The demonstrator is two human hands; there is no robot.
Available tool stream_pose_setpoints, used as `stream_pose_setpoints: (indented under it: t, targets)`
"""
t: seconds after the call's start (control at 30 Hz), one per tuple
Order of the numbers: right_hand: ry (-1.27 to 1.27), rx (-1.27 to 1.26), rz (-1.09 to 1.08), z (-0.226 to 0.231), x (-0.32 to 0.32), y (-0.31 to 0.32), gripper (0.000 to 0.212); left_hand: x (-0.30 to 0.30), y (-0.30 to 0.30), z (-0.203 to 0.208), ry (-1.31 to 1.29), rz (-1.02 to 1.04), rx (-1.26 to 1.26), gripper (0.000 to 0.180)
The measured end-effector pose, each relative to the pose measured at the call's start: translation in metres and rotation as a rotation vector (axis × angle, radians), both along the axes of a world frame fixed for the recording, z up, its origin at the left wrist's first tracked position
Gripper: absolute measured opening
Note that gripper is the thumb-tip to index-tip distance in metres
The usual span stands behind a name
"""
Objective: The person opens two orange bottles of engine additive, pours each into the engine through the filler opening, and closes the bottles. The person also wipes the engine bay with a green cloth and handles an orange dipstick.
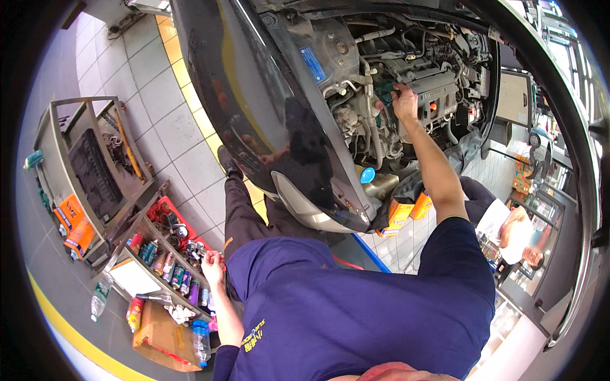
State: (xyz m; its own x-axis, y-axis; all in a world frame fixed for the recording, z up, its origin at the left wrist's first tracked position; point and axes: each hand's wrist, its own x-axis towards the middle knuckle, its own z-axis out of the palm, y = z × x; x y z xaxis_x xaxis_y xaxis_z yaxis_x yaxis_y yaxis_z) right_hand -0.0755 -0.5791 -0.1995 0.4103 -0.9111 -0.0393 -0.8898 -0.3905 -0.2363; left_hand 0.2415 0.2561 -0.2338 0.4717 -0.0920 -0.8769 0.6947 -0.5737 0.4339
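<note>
My right hand (405, 103) reaches into the open engine bay (356, 95) of a black car, its fingers curled beside the engine cover (432, 87). A small dark thing shows at the fingertips, its kind unclear. Dark green material (384, 93) lies just left of them; I cannot tell whether I hold it. My left hand (213, 267) hangs low at my left side by the tool cart (159, 279), fingers bent together. Something small and pale may be between them, too small to name.
A red tray (166, 213) of parts and several spray cans (168, 267) fill the cart. Left of it stands a metal rack (82, 105). Orange boxes (399, 213) are near the front bumper. Another person (511, 235) is at the right. A raised hood edge (572, 127) arches over.
</note>
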Motion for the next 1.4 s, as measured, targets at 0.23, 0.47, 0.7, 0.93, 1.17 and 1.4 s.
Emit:
stream_pose_setpoints:
  t: [0.23, 0.47, 0.7, 0.93, 1.17, 1.4]
  targets:
    - [0.619, 0.179, 0.482, 0.040, -0.006, -0.034, 0.035, 0.008, 0.002, 0.005, -0.010, 0.019, 0.043, 0.002]
    - [0.558, 0.069, 0.138, 0.082, -0.047, 0.002, 0.021, 0.023, 0.024, 0.002, -0.072, 0.029, -0.028, 0.006]
    - [-0.360, 0.476, -0.507, 0.106, -0.143, 0.200, 0.020, 0.039, 0.021, -0.023, -0.010, -0.021, 0.055, 0.005]
    - [-1.133, 0.615, -0.880, 0.130, -0.145, 0.330, 0.018, 0.084, -0.005, -0.044, -0.233, -0.212, 0.148, 0.015]
    - [-1.190, 0.701, -0.736, 0.165, -0.118, 0.332, 0.013, 0.091, -0.026, -0.019, -0.429, -0.204, 0.131, 0.015]
    - [-1.289, 0.663, -0.521, 0.208, -0.091, 0.348, 0.012, 0.045, -0.026, 0.030, -0.700, -0.381, 0.385, 0.057]
